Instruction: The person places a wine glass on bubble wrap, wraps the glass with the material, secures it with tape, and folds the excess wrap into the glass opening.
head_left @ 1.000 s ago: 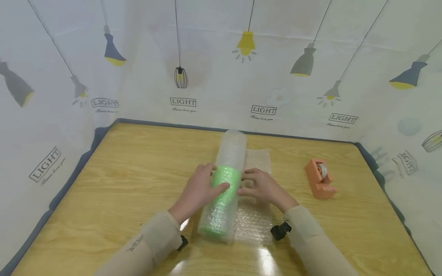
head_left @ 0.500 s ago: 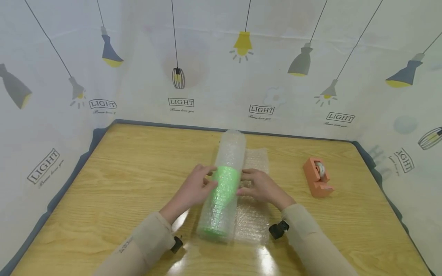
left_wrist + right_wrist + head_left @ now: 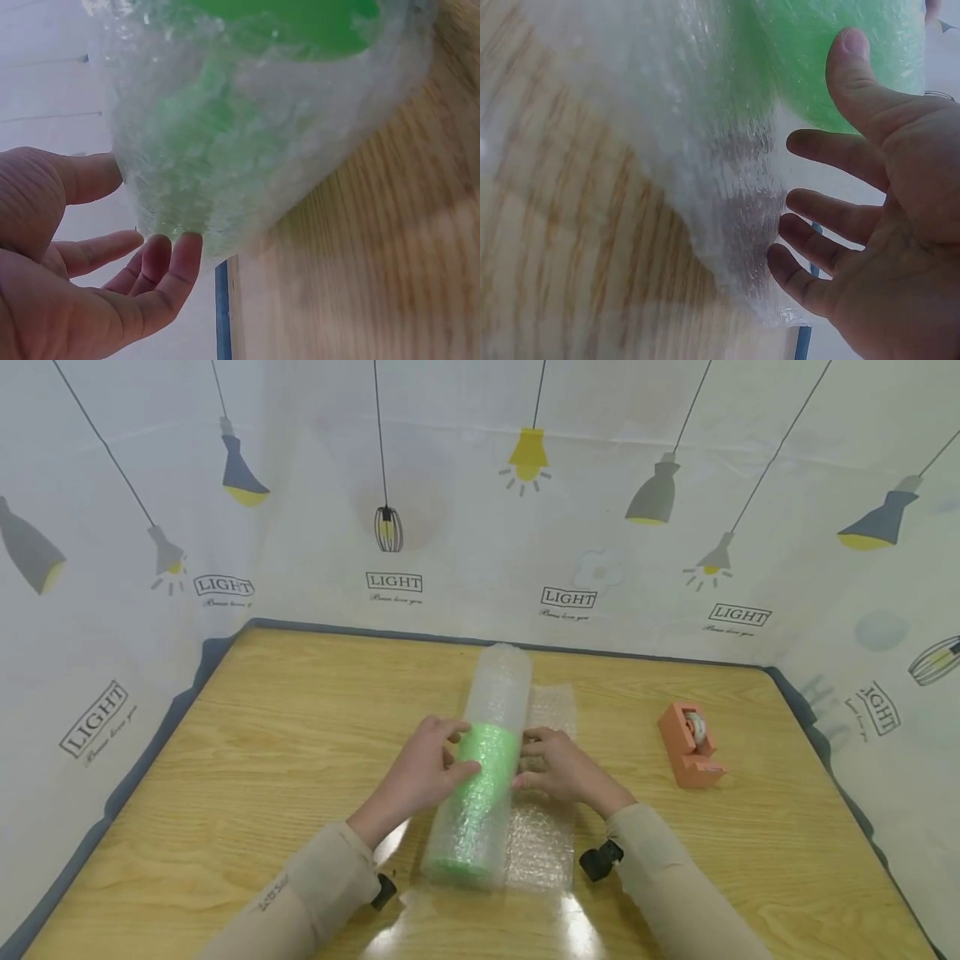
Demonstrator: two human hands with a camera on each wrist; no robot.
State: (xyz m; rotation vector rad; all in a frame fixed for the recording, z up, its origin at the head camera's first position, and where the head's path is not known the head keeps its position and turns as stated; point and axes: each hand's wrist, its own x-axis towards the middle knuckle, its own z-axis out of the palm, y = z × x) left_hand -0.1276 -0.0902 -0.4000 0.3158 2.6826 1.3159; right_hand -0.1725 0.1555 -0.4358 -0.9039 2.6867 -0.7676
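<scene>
Wooden table (image 3: 300, 718): bubble-wrap roll (image 3: 484, 795) between hands (image 3: 422, 766) (image 3: 566, 768).

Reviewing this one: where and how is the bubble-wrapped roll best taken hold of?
Probably around the middle of the roll, with the left hand coming from its left and the right hand from its right. It is long and rounded, lying lengthwise between them, so its sides face the palms. The flat bubble wrap along its right side suggests keeping the right hand above that layer.
</scene>
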